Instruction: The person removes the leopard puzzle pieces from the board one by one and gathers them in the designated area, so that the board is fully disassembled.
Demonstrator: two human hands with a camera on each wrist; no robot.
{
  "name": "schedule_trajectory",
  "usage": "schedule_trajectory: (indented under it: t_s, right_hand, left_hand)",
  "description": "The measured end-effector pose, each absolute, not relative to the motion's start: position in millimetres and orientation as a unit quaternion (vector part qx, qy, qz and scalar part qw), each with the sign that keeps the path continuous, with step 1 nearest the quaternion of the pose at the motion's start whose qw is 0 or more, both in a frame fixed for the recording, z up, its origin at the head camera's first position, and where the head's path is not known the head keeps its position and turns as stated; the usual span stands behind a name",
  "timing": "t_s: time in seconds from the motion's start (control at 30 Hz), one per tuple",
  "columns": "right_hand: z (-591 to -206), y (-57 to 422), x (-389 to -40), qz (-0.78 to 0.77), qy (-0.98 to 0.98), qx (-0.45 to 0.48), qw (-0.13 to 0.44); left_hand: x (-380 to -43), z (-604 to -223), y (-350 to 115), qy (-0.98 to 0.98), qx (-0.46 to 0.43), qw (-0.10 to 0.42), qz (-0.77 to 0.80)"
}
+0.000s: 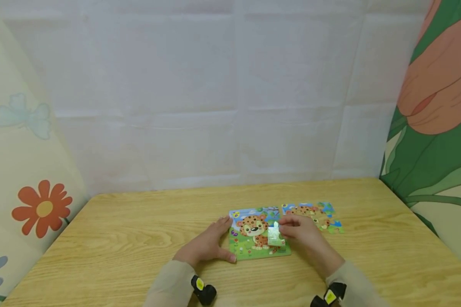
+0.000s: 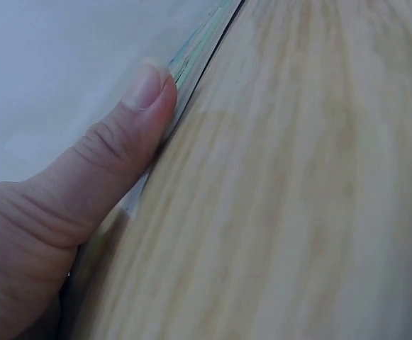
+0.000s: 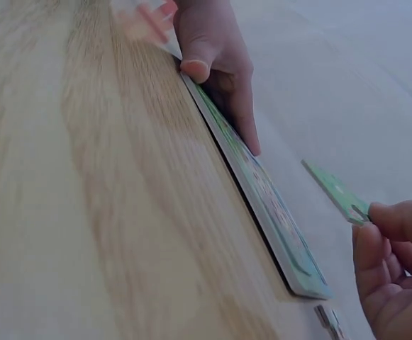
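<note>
A jigsaw puzzle board with a spotted leopard cub on green grass lies flat on the wooden table. My left hand rests at its left side with fingers extended and spread; in the left wrist view its thumb lies along the board's edge. Between thumb and fingers, my right hand pinches a green puzzle piece, raised over the board's right part. Glare whitens this piece in the head view. The right wrist view shows it tilted and apart from the board.
Right of the board, several joined puzzle pieces form part of another spotted animal picture, partly hidden behind my right hand. The wooden table meets a white cloth backdrop at the back, with patterned panels on both sides.
</note>
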State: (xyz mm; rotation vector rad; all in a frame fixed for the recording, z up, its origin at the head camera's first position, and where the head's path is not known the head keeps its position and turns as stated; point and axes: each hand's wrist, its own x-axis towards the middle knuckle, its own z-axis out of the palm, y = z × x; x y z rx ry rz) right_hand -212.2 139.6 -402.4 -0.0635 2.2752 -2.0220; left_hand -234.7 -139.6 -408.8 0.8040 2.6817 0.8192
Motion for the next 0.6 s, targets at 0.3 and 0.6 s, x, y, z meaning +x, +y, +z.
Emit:
schedule_trajectory:
  t_s: [0.3, 0.6]
  right_hand:
    - [-406, 158, -209, -0.67, 0.741, -0.013, 0.039]
    - [-409, 173, -208, -0.671, 0.74, -0.005, 0.045]
  left_hand:
    - [-236, -411, -140, 0.913, 0.275, 0.111, 0.28]
    - [-237, -413, -141, 0.912, 0.278, 0.11, 0.282]
